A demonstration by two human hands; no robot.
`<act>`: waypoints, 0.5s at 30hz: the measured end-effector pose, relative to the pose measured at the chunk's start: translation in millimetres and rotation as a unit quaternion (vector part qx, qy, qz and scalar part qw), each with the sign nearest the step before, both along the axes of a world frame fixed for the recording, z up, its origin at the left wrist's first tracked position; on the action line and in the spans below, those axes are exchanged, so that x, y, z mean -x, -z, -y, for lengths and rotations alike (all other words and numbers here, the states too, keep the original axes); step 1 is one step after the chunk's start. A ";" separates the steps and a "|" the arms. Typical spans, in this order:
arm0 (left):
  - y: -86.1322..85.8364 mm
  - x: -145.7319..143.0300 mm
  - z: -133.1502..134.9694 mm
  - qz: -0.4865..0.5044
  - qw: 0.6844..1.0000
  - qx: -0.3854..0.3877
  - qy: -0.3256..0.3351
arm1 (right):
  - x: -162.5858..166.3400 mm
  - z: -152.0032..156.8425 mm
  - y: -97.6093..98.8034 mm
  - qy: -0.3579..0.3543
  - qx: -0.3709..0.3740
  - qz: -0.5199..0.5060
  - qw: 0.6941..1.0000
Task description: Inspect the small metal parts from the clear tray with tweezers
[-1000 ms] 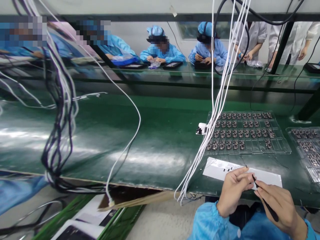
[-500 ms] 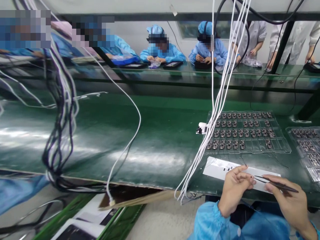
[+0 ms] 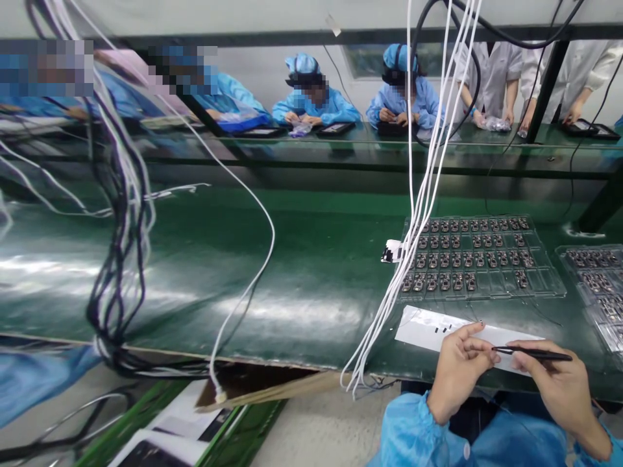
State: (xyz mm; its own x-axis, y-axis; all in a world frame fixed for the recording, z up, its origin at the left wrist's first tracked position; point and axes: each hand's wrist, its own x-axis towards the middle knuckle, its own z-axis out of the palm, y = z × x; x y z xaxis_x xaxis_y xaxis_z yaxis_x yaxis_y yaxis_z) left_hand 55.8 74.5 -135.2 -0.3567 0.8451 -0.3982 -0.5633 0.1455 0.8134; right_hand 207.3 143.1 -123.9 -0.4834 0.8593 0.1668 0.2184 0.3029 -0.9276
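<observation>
Black tweezers [image 3: 533,353] are gripped in my right hand [image 3: 559,386], their tips together and pointing left at my other hand's fingertips. My left hand [image 3: 462,370] is closed in a pinch over a white strip of sheet [image 3: 418,324]. What it pinches is too small to make out; a tiny dark spot shows by its upper fingertip. Several small black pieces [image 3: 444,329] lie on the sheet. Behind it, a clear compartment tray [image 3: 496,283] carries rows of small electronic modules [image 3: 457,281].
White cables [image 3: 384,305] hang across the tray's left side. At the right edge sits another clear tray [image 3: 598,318] of modules. A dark cable bundle [image 3: 117,279] hangs at left over the green bench [image 3: 311,259]. Co-workers in blue and pale coats work across the far bench.
The tweezers' tips, apart before, have come together at my left fingertips. My right hand has shifted slightly left, and the tweezers lie flatter.
</observation>
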 end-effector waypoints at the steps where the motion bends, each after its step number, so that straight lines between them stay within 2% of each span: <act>1: 0.0 0.0 -0.1 0.002 1.000 0.000 0.002 | 0.2 0.5 0.5 0.001 -0.003 -0.001 1.000; 4: -0.9 0.2 -0.8 0.006 1.000 0.004 0.006 | 2.1 1.8 1.0 0.011 0.010 -0.015 1.000; 9: -6.1 2.6 1.0 -0.009 0.999 0.033 0.008 | 0.7 -5.4 3.5 0.065 0.070 -0.055 0.994; 12: -13.3 8.2 1.2 -0.070 0.997 0.031 0.028 | -10.5 -16.2 10.9 0.098 0.089 -0.091 0.987; 15: -23.7 16.1 -9.4 -0.159 0.986 0.004 0.042 | -26.7 -25.0 21.1 0.150 0.100 -0.134 0.975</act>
